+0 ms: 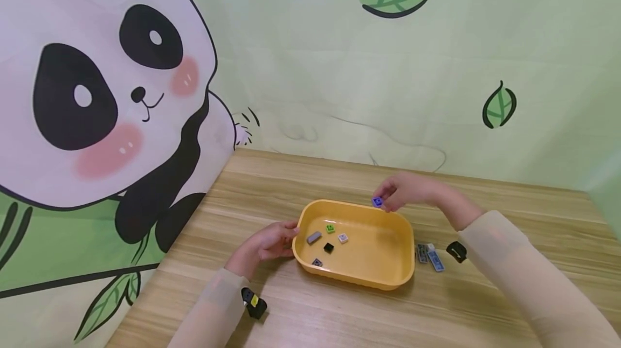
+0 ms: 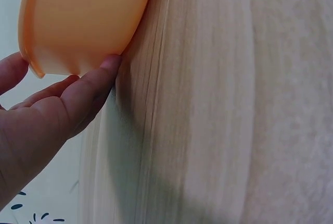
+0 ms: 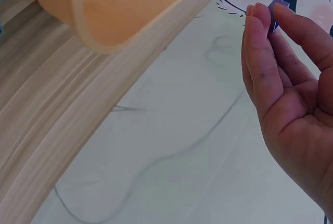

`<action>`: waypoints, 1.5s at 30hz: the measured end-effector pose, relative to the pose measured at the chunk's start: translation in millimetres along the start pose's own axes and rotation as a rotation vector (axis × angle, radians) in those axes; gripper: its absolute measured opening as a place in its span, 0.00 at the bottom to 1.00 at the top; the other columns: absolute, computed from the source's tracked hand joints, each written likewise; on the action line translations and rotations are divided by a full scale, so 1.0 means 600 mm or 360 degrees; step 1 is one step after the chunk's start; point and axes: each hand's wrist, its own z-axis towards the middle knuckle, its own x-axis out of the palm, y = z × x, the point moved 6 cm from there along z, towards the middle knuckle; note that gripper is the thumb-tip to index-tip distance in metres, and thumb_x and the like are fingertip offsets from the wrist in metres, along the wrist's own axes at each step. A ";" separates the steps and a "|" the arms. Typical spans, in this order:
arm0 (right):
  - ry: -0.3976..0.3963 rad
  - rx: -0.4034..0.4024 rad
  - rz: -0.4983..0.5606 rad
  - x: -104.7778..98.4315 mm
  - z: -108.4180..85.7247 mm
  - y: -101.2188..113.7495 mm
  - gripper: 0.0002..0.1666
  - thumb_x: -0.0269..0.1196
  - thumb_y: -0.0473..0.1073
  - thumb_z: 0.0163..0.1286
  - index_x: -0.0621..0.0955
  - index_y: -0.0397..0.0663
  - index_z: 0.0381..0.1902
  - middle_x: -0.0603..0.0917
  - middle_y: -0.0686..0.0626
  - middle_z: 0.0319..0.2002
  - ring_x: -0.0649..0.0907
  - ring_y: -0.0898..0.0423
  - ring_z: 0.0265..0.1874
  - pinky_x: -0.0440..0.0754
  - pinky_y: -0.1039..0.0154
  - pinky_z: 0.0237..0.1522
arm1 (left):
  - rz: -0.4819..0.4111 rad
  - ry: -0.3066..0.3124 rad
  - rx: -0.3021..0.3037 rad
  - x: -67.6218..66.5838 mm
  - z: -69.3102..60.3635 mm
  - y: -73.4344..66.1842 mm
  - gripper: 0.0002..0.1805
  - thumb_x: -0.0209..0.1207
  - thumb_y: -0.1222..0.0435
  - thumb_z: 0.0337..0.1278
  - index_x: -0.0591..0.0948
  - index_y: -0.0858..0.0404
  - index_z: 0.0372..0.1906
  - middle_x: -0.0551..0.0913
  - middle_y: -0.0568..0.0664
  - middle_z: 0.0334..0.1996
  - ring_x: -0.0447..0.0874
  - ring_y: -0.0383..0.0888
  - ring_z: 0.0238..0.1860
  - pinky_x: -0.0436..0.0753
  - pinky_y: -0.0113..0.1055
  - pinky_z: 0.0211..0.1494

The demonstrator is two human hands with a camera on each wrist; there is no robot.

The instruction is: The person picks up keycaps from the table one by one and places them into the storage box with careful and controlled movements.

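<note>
In the head view a yellow tray [image 1: 373,280] stands on the wooden table, holding several small bricks, among them a green one [image 1: 330,228], a white one [image 1: 343,238], a black one [image 1: 328,248] and a grey one [image 1: 314,237]. The left hand [image 1: 273,241] grips the tray's left end; in the left wrist view the hand [image 2: 57,104] has its thumb at the rim and fingers against the outer wall. Over the tray's back edge, the right hand [image 1: 404,190] pinches a small blue brick [image 1: 377,202], seen also between thumb and fingertips of the hand [image 3: 291,83].
Right of the tray lie a dark grey brick piece [image 1: 422,253] and a blue one [image 1: 435,259] with a white bit at its end. A black object [image 1: 456,251] is near the right sleeve, and a black piece with yellow [image 1: 255,304] beside the left sleeve. A printed cloth stands behind the table.
</note>
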 end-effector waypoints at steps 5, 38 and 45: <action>-0.0002 -0.0031 -0.0048 -0.003 0.015 0.016 0.24 0.65 0.34 0.65 0.81 0.32 0.59 0.88 0.41 0.46 0.84 0.56 0.42 0.87 0.58 0.51 | 0.0005 0.0000 0.0001 -0.001 -0.001 -0.001 0.31 0.40 0.65 0.80 0.52 0.73 0.80 0.61 0.69 0.76 0.72 0.45 0.62 0.70 0.53 0.75; 0.0422 -0.0223 -0.0214 0.073 0.141 0.063 0.19 0.66 0.34 0.64 0.84 0.39 0.54 0.89 0.44 0.49 0.86 0.58 0.45 0.86 0.64 0.52 | 0.0002 0.0028 0.0028 0.000 -0.003 -0.002 0.31 0.41 0.65 0.80 0.53 0.74 0.79 0.62 0.69 0.76 0.74 0.41 0.58 0.77 0.45 0.68; 0.0581 -0.0133 -0.0278 0.115 0.160 0.057 0.18 0.66 0.30 0.62 0.86 0.40 0.51 0.89 0.47 0.44 0.84 0.62 0.39 0.85 0.68 0.45 | -0.0006 0.0028 0.0028 0.000 -0.004 -0.001 0.31 0.40 0.66 0.80 0.53 0.74 0.79 0.60 0.70 0.76 0.76 0.40 0.56 0.79 0.41 0.64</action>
